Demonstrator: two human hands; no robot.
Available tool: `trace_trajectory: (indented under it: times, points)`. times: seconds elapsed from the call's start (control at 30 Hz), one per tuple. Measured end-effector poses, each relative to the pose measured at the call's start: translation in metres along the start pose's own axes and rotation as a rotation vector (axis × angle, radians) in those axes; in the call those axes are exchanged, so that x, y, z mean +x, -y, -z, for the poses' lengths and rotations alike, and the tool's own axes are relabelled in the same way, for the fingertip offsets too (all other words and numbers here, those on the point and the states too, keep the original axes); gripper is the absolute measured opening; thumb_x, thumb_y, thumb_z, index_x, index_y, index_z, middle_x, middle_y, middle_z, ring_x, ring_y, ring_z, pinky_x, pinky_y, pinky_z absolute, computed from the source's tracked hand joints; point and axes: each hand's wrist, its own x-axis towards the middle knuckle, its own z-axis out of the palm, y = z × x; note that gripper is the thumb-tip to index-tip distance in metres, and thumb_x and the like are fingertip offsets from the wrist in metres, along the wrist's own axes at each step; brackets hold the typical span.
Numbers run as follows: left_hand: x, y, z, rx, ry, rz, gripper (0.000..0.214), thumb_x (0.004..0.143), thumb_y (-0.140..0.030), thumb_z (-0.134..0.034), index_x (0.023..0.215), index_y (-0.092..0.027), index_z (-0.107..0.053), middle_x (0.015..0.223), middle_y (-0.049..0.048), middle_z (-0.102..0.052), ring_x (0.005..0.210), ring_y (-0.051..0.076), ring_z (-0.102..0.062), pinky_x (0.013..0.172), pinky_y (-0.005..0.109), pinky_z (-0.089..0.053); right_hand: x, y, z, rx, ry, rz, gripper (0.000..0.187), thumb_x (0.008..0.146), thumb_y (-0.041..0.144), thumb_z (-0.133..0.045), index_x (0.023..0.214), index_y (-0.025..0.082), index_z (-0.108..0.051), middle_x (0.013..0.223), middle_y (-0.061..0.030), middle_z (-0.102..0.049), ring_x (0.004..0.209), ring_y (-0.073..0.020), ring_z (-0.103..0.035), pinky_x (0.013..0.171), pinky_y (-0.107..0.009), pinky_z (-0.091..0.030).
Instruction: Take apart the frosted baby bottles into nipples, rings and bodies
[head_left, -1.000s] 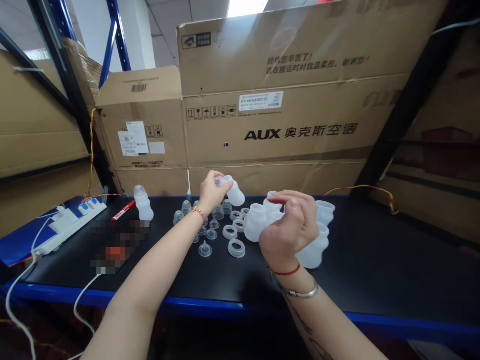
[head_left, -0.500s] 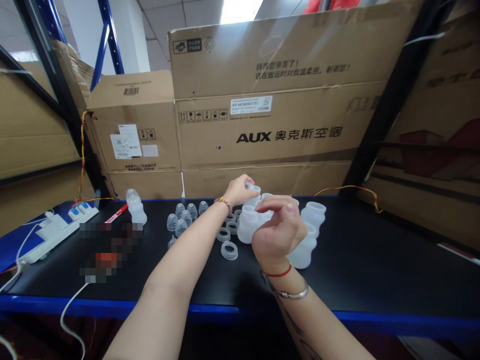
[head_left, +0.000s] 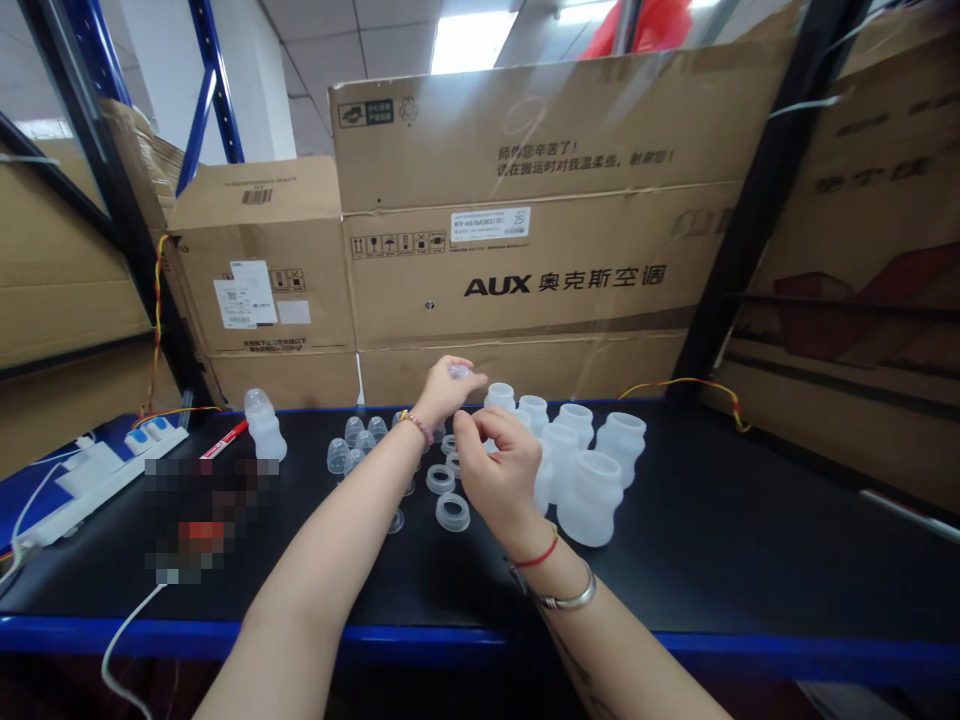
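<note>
My left hand (head_left: 451,388) pinches a clear piece (head_left: 460,371), mostly hidden by the fingers; my right hand (head_left: 501,465) is curled, thumb near forefinger, and I can't tell whether it holds anything. I'd judge I'm midway through handling parts; the next move calls for a light grip, clear of the bottles (head_left: 590,503). They stand upright to the right, frosted, waisted, open-mouthed. Rings (head_left: 441,480) lie left of my right hand, domed caps (head_left: 338,456) farther left.
</note>
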Motion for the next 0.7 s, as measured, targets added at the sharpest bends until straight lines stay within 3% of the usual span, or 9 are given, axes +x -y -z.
trace_trajectory:
  times: [0.13,0.3,0.4,0.53,0.7]
  points:
    - [-0.031,-0.014,0.034,-0.311,0.002,0.114,0.023,0.076,-0.021,-0.074,0.086,-0.016,-0.053,0.062,-0.006,-0.051,0.049,0.004,-0.043,0.052,0.019,-0.034,0.0,-0.001,-0.002,0.023,0.027,-0.175,0.038,0.085,0.03,-0.052,0.05,0.022,-0.04,0.052,0.0022,-0.044,0.056,-0.013,-0.042,0.058,-0.029,-0.034]
    - [-0.067,-0.019,0.072,-0.556,0.136,0.355,0.017,0.072,-0.012,-0.069,0.082,-0.014,-0.055,0.069,-0.0008,-0.056,0.054,0.007,-0.051,0.051,0.019,-0.036,0.001,-0.009,-0.014,0.209,0.234,-0.726,0.033,0.084,0.045,-0.048,0.063,0.021,-0.053,0.054,0.0001,-0.055,0.05,-0.0136,-0.044,0.051,-0.028,-0.033]
    - [-0.076,-0.014,0.075,-0.528,0.202,0.327,0.021,0.07,-0.007,-0.064,0.089,-0.014,-0.057,0.066,-0.0023,-0.055,0.056,0.009,-0.054,0.057,0.023,-0.043,-0.001,-0.011,-0.02,0.242,0.357,-0.868,0.033,0.084,0.043,-0.046,0.062,0.02,-0.054,0.047,0.0003,-0.053,0.044,-0.0123,-0.041,0.048,-0.027,-0.029]
    - [-0.079,-0.004,0.066,-0.397,0.214,0.281,0.026,0.073,-0.012,-0.067,0.096,-0.015,-0.056,0.066,-0.0033,-0.057,0.055,0.009,-0.055,0.06,0.025,-0.045,-0.004,-0.009,-0.022,0.23,0.325,-0.869,0.033,0.085,0.035,-0.043,0.058,0.019,-0.052,0.045,0.0005,-0.051,0.042,-0.0105,-0.037,0.045,-0.026,-0.026]
    - [-0.079,0.003,0.065,-0.107,0.133,0.059,0.031,0.076,-0.018,-0.072,0.101,-0.015,-0.055,0.081,0.0014,-0.065,0.066,0.009,-0.059,0.066,0.023,-0.046,-0.004,-0.007,-0.026,0.287,0.318,-1.057,0.036,0.089,0.037,-0.039,0.06,0.018,-0.053,0.044,0.0,-0.049,0.038,-0.0092,-0.034,0.039,-0.023,-0.021]
